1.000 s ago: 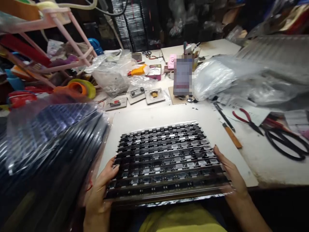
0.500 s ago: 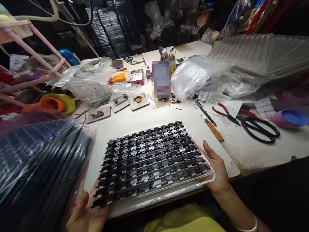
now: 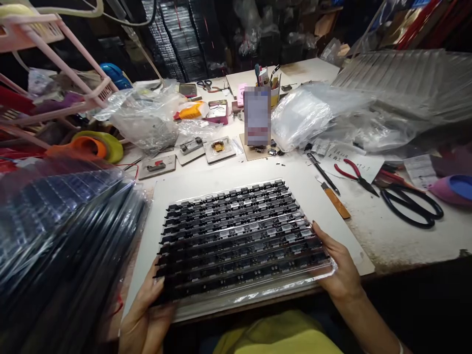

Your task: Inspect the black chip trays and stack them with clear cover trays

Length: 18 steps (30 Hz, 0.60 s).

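A clear plastic tray (image 3: 258,295) filled with rows of small black parts with metal pins (image 3: 236,248) lies before me, over a white board (image 3: 147,221). My left hand (image 3: 145,307) grips its near left corner, thumb on the edge and fingers partly hidden. At the right side, my right hand (image 3: 341,268) is closed round the tray's edge, its other fingers out of sight beneath. Close to my left hand stands a stack of filled plastic trays (image 3: 77,241).
Scissors (image 3: 413,206), red-handled pliers (image 3: 357,177), a cutter knife (image 3: 335,200) and a black pen (image 3: 322,172) lie at the right. Small fixtures on square plates (image 3: 158,167) line the back. Plastic bags (image 3: 306,115) and a blurred upright panel (image 3: 257,118) stand beyond.
My left hand has come up and inward onto the tray's left edge. The tray's left end has shifted slightly, and the whole view has swung a little to the left.
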Tool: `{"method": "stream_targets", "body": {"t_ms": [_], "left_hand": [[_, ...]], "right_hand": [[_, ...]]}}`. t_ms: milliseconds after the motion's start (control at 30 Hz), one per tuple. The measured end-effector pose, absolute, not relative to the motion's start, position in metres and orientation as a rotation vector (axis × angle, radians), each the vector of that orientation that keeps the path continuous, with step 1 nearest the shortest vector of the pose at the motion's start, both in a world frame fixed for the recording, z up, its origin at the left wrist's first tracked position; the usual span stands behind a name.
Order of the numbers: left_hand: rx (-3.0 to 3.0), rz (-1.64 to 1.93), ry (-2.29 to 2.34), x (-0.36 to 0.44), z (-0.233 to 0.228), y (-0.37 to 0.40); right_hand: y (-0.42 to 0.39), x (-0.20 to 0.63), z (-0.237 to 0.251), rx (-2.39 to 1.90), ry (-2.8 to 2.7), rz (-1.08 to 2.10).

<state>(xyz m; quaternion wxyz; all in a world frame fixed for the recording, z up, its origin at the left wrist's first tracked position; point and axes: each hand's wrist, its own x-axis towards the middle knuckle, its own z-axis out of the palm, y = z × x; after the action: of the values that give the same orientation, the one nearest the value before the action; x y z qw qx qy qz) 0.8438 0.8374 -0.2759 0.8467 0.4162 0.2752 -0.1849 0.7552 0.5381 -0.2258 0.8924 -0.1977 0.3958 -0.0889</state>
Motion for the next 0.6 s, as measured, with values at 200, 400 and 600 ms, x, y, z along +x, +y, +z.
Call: {"method": "stream_targets", "body": {"t_ms": [200,400,600], "left_hand": [[0.895,-0.401,0.58,0.8449,-0.2772,0.8403],[0.828,-0.389,0.584,0.8452,-0.2744,0.8351],[0.785,-0.423,0.508,0.8445,-0.2742,0.8344]], "right_hand": [[0.5377,0.755,-0.2263,-0.487,0.785,-0.172],[0.5375,0.754,-0.227,-0.496,0.818,-0.181],[0.536,0.7508,-0.2276,-0.539,0.957,-0.283]]}}
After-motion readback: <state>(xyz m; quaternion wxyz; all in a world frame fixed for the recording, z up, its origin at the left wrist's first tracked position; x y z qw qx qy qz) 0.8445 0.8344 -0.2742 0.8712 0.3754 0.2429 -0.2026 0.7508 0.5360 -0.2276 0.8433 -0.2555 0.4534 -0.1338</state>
